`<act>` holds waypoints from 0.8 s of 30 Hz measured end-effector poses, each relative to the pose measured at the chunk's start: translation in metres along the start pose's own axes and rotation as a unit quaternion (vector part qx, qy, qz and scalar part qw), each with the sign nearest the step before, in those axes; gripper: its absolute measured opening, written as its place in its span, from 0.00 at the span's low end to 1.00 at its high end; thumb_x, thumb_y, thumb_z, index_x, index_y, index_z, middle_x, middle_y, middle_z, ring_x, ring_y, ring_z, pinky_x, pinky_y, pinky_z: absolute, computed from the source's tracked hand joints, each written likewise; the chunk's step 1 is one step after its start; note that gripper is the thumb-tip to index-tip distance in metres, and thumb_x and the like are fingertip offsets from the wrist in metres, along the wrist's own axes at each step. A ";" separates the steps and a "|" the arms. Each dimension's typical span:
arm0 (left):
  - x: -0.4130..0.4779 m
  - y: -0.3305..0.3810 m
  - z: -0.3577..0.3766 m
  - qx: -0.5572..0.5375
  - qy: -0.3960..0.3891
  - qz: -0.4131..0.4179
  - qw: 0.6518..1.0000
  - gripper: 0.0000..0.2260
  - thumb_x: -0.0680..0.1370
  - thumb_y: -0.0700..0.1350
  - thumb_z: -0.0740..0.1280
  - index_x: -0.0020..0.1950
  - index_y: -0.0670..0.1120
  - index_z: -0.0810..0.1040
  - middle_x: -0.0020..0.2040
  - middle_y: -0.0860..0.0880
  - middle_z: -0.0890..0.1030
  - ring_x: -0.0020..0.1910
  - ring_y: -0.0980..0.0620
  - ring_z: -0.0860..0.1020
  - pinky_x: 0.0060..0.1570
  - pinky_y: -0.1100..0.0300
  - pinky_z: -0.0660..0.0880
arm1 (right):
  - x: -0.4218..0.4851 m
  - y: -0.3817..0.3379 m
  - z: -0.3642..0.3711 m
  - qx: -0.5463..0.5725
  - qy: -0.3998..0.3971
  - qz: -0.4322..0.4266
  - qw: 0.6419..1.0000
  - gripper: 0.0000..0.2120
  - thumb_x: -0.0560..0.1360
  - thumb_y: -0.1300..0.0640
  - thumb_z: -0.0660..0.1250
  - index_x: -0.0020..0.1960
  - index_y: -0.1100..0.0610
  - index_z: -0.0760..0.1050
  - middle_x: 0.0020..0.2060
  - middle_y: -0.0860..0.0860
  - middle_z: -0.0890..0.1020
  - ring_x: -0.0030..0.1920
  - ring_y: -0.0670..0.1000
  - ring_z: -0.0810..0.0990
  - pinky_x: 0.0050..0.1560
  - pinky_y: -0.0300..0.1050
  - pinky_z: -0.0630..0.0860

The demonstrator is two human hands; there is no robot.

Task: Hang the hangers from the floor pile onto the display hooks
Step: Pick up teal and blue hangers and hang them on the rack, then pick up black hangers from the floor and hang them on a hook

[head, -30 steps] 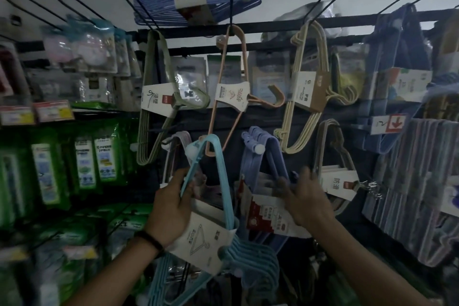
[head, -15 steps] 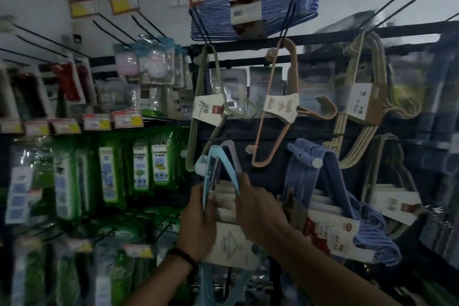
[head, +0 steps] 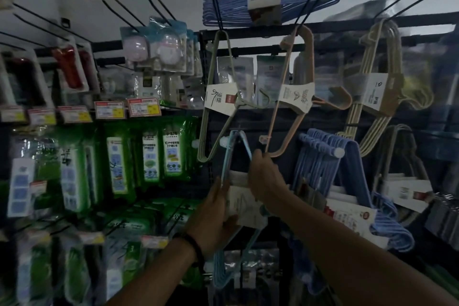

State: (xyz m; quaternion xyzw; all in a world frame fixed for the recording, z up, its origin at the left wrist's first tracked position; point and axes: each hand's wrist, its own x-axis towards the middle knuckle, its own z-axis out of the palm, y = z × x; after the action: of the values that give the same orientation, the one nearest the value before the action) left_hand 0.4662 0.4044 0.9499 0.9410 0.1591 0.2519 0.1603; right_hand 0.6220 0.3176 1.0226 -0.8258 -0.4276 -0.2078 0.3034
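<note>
The right hand [head: 267, 182] has been brought across beside the left hand [head: 213, 218]; fingers of both are clamped on the light-blue hanger bundle [head: 226, 161], nearly hung

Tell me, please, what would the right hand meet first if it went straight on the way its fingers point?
Most likely the bottom corner of the peach hangers, which hang just above the right hand. Depth is unclear here, so the hand might pass in front of them.

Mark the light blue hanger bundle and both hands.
light blue hanger bundle [head: 226, 159], head view, its upper left arm.
left hand [head: 213, 221], head view, back of the hand.
right hand [head: 267, 181], head view, back of the hand.
</note>
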 end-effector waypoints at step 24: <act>-0.222 -0.052 0.039 0.123 -0.220 -0.231 0.940 0.22 0.83 0.66 0.52 0.70 0.62 0.75 0.71 0.58 0.77 0.70 0.53 0.75 0.68 0.56 0.72 | -0.182 -0.046 0.162 0.236 -0.198 -0.241 0.920 0.06 0.85 0.47 0.58 0.54 0.48 0.69 0.46 0.49 0.74 0.39 0.55 0.72 0.39 0.54 0.71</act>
State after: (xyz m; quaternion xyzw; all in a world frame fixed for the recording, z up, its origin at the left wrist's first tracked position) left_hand 0.2930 0.3584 0.8036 0.9227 0.3627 -0.0267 0.1281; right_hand 0.4977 0.3429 0.8097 -0.6268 -0.7016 0.0001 0.3389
